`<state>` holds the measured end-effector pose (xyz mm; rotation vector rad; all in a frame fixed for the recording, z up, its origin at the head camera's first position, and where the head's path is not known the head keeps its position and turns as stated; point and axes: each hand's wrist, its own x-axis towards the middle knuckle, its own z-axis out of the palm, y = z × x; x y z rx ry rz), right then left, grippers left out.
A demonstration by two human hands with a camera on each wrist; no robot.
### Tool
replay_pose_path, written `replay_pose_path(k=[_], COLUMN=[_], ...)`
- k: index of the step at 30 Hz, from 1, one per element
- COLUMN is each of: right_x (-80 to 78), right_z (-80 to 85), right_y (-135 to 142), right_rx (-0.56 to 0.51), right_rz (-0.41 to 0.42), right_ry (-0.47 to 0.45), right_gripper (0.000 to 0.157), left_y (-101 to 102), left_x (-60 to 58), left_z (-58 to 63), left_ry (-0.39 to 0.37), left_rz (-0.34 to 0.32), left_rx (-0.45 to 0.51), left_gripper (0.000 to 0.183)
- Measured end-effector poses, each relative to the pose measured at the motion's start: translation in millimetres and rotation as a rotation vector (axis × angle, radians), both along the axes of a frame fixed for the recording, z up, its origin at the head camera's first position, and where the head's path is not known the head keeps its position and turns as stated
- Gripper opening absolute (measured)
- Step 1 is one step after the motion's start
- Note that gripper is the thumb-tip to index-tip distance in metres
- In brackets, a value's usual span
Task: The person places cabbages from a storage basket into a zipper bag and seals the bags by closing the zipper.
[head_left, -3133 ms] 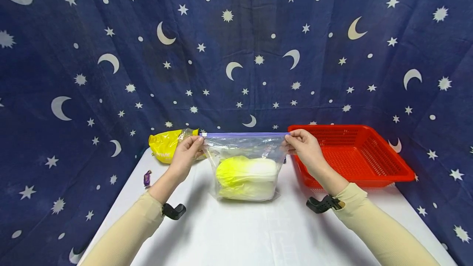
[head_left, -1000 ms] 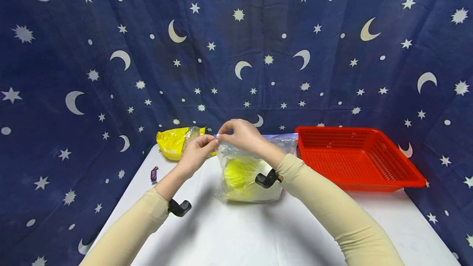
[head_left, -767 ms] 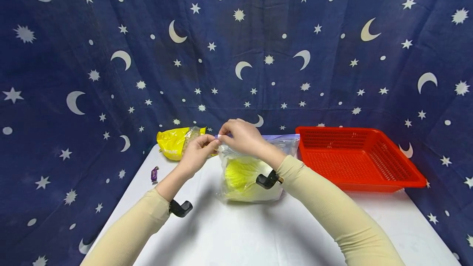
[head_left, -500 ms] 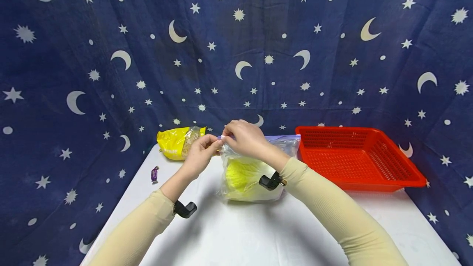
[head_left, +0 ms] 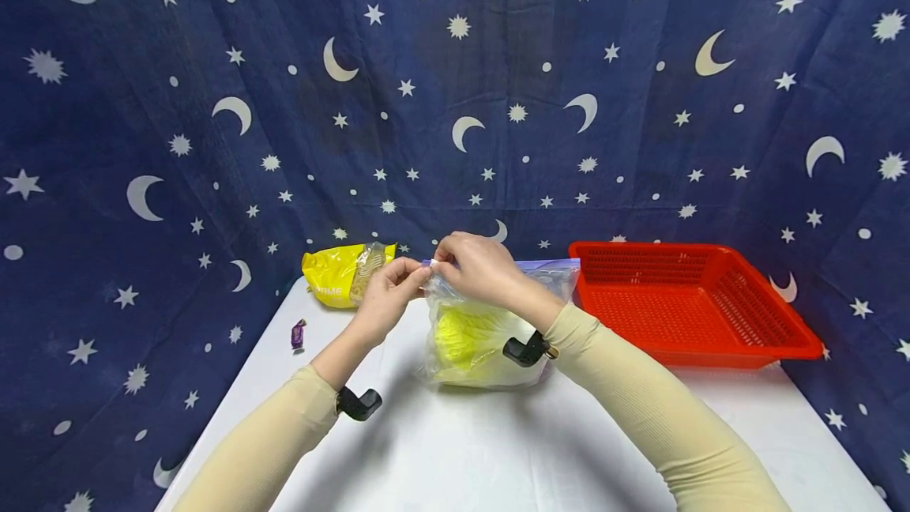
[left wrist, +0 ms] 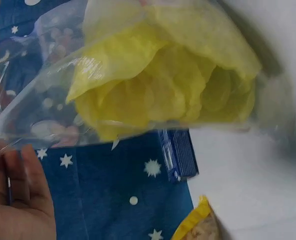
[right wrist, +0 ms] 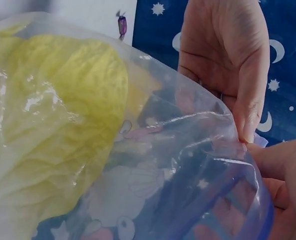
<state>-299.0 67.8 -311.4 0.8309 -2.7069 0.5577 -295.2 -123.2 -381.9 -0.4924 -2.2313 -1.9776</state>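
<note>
A clear zip bag (head_left: 562,279) with a purple top strip hangs upright at the middle of the white table (head_left: 455,457). Inside it lies a napa cabbage (head_left: 458,338), its yellow leaves (left wrist: 138,95) toward the left. My left hand (head_left: 386,303) pinches the bag's upper left corner between thumb and finger. Right beside it, my right hand (head_left: 483,269) pinches the strip, where a small white piece shows at the fingertips. In the right wrist view the left hand (right wrist: 225,55) and right hand (right wrist: 285,165) almost touch. The right forearm hides part of the bag.
A red plastic basket (head_left: 682,306) stands at the right. Behind the left hand lies a yellow package (head_left: 334,275), with a purple wrapped candy (head_left: 298,335) nearer. The left wrist view shows a blue box (left wrist: 179,155). A starry curtain (head_left: 455,62) hangs behind.
My right hand has left the bag's right corner and crossed to the left one, beside my left hand. Over the last second both hands have shifted slightly right.
</note>
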Motion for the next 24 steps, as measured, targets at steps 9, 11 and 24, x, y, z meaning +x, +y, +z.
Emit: replay_pose_path(k=[9, 11, 24], right_x=[-3.7, -3.6, -2.2], right_z=[2.5, 3.6, 5.3], right_y=[2.1, 1.3, -1.2], right_rx=[-0.068, -0.068, -0.077], right_rz=[0.022, 0.019, 0.013], right_ry=[-0.115, -0.119, -0.082], right_gripper=[0.012, 0.012, 0.012], left_y=[-7.1, -7.1, 0.2], left_x=[5.0, 4.4, 0.4], left_z=[5.7, 6.3, 5.5], left_ry=[0.014, 0.035, 0.070], left_rz=[0.046, 0.031, 0.077], left_rx=[-0.152, -0.119, 0.008], left_gripper=[0.031, 0.033, 0.024])
